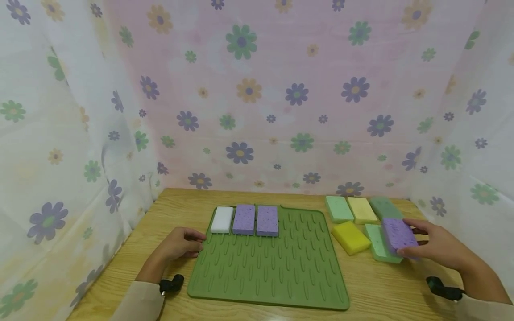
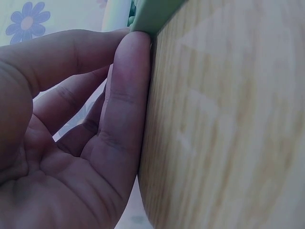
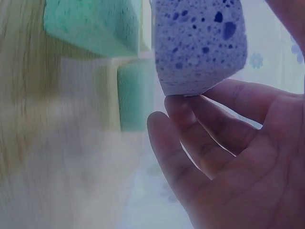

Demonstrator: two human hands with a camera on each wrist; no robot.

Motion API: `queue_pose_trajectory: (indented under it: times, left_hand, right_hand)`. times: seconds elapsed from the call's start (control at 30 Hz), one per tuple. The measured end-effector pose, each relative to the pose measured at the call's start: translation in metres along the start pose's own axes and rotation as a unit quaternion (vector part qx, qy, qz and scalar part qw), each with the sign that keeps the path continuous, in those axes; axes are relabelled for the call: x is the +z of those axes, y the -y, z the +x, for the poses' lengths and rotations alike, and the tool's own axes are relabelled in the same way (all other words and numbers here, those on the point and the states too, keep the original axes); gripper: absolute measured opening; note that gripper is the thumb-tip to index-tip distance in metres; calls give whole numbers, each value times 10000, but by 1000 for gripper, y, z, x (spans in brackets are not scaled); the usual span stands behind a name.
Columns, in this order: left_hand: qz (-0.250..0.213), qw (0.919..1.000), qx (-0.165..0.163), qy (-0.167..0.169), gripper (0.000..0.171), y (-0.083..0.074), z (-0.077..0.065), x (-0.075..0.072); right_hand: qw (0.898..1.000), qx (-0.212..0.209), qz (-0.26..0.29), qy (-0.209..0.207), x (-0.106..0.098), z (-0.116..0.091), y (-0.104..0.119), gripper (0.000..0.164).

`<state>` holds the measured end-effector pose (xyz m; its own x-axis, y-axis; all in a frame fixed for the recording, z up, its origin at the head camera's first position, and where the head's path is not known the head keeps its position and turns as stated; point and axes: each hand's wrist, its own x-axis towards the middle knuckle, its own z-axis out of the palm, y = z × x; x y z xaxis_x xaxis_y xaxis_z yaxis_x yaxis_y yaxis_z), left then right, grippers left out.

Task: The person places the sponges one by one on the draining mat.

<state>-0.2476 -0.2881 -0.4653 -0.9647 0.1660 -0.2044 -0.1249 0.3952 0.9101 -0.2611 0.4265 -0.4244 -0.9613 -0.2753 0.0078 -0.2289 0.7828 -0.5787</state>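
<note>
At the right of the table, my right hand (image 1: 445, 245) grips a purple sponge (image 1: 399, 235) by its edges, thumb on the near side. In the right wrist view this porous sponge (image 3: 200, 45) is held at the fingertips. It overlaps a light green sponge (image 1: 379, 245) in the head view. Beside the left edge of a green ridged mat (image 1: 265, 272) rests my left hand (image 1: 178, 244), its fingertips touching the mat's rim (image 2: 155, 16) in the left wrist view. A white sponge (image 1: 222, 219) and two purple sponges, left (image 1: 243, 218) and right (image 1: 267, 220), lie in a row along the mat's back.
Around the right hand lie a bright yellow sponge (image 1: 351, 237), a mint sponge (image 1: 339, 208), a pale yellow sponge (image 1: 362, 210) and a dark green sponge (image 1: 385, 208). Flower-patterned cloth (image 1: 273, 89) encloses the wooden table (image 1: 172, 209) at the back and both sides.
</note>
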Motion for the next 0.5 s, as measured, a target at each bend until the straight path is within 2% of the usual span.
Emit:
queue_pose_trajectory:
  times: [0.2, 0.5]
  left_hand:
    - [-5, 10000, 5, -1, 33, 1, 0, 1]
    - [52, 10000, 15, -19, 35, 1, 0, 2]
  right_hand:
    - [9989, -142, 413, 172, 6, 8, 11, 94]
    - [9985, -355, 383, 162, 18, 20, 30, 96]
